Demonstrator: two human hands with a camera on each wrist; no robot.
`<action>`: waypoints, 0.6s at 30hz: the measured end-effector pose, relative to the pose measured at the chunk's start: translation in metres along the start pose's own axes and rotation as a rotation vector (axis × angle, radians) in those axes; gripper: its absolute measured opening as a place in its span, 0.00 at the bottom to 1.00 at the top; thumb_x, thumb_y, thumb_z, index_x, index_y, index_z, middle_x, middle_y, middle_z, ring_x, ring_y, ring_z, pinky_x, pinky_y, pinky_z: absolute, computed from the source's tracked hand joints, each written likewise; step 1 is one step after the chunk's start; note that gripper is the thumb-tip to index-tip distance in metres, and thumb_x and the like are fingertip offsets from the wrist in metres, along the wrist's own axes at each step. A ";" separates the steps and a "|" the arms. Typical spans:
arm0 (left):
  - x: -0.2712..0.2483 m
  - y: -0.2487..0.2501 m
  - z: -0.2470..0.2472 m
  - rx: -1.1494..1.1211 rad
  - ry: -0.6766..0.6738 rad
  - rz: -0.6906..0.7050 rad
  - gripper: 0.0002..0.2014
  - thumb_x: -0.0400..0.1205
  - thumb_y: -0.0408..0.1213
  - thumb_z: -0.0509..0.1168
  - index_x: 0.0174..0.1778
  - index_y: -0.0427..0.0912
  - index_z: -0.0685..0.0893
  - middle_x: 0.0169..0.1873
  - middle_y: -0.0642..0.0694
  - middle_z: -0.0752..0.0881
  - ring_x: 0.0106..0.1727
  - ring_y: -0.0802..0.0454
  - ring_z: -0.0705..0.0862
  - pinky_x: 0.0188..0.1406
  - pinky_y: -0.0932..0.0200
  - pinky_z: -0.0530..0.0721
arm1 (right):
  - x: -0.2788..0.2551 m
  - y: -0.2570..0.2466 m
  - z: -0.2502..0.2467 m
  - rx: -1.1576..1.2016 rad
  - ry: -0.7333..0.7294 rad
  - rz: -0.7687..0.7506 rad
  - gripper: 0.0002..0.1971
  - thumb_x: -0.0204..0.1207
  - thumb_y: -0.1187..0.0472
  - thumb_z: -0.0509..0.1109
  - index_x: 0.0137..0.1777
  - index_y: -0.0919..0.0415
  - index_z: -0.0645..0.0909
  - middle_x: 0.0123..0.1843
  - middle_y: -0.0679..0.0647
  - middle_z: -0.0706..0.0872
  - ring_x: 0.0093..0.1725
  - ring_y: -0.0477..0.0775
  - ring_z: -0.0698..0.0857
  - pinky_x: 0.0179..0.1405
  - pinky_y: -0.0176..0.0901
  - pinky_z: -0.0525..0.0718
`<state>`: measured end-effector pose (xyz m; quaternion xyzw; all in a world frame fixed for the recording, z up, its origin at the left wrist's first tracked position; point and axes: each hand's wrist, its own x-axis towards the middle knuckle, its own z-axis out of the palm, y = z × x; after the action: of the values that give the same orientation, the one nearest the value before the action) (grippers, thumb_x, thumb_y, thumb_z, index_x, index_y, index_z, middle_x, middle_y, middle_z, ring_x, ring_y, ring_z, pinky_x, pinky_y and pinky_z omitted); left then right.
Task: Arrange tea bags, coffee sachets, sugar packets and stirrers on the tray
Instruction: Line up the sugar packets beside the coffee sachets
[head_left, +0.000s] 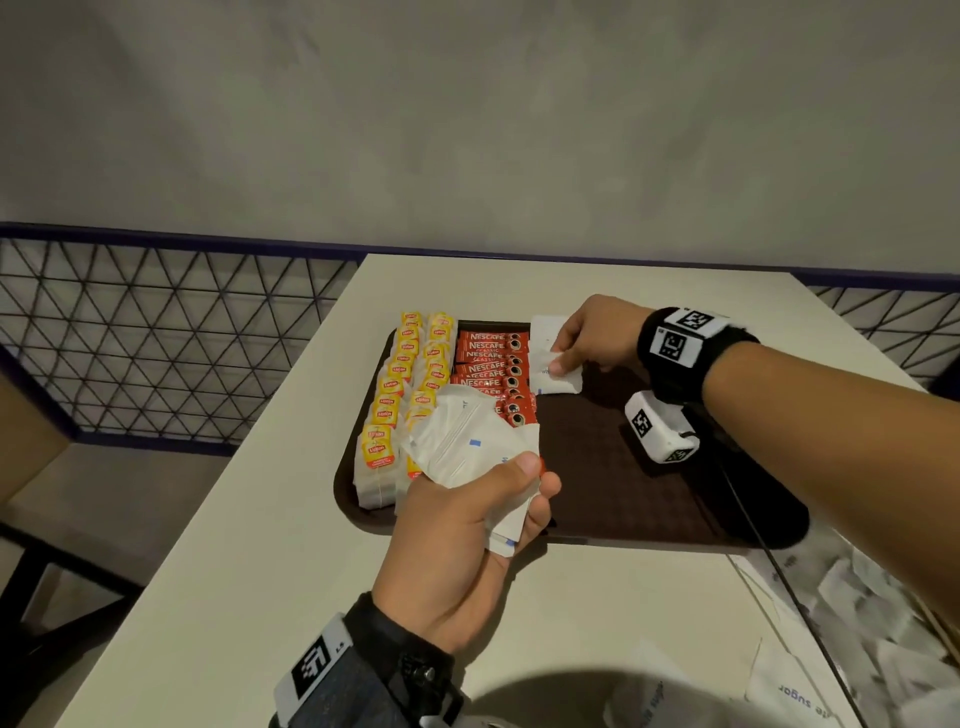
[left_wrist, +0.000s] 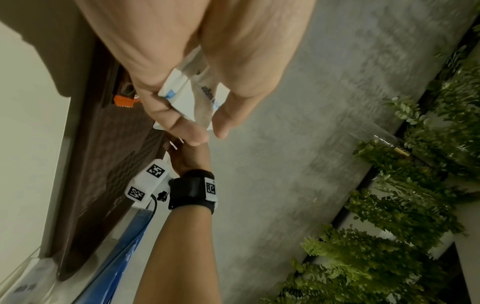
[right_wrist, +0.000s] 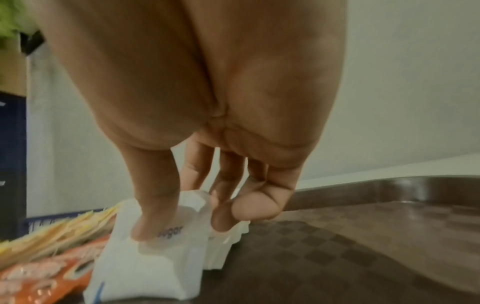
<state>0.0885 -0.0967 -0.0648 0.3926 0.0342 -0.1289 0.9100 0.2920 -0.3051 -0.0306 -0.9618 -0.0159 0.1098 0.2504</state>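
A dark brown tray (head_left: 613, 483) lies on the white table. Two rows of yellow tea bags (head_left: 402, 395) fill its left side, with a column of red coffee sachets (head_left: 493, 364) beside them. My left hand (head_left: 483, 499) grips a fanned bunch of white sugar packets (head_left: 467, 441) over the tray's front left; the left wrist view shows the bunch (left_wrist: 192, 98) between thumb and fingers. At the tray's far end my right hand (head_left: 571, 348) pinches a sugar packet (head_left: 558, 376) standing on the tray next to the coffee sachets; its thumb presses the packet (right_wrist: 155, 246).
More loose sugar packets (head_left: 872, 623) lie in a clear container at the table's front right. A black mesh fence (head_left: 156, 338) runs behind and left of the table. The tray's right half (right_wrist: 363, 246) is bare. Green plants (left_wrist: 389, 226) show in the left wrist view.
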 end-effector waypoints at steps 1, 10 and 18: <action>0.000 0.000 0.000 -0.004 0.002 -0.004 0.24 0.68 0.28 0.77 0.63 0.39 0.87 0.49 0.33 0.89 0.46 0.40 0.91 0.34 0.58 0.89 | 0.003 -0.001 0.002 -0.039 0.004 0.002 0.13 0.72 0.55 0.86 0.54 0.59 0.94 0.52 0.48 0.93 0.52 0.52 0.88 0.46 0.43 0.85; -0.001 0.001 0.001 -0.039 0.004 -0.026 0.27 0.68 0.29 0.77 0.66 0.39 0.86 0.51 0.32 0.89 0.47 0.39 0.91 0.35 0.57 0.89 | 0.007 -0.006 0.008 -0.209 0.061 0.005 0.18 0.68 0.52 0.89 0.54 0.56 0.91 0.42 0.43 0.84 0.41 0.42 0.80 0.36 0.37 0.72; -0.004 0.008 0.005 -0.297 0.003 -0.074 0.18 0.84 0.21 0.58 0.64 0.42 0.84 0.54 0.29 0.92 0.50 0.26 0.93 0.59 0.34 0.89 | -0.045 -0.026 -0.019 0.055 0.184 -0.094 0.08 0.77 0.53 0.82 0.52 0.54 0.90 0.43 0.46 0.89 0.45 0.49 0.87 0.41 0.40 0.80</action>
<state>0.0864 -0.0944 -0.0555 0.2525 0.0687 -0.1552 0.9526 0.2532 -0.2952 0.0072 -0.9587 -0.0350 0.0098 0.2820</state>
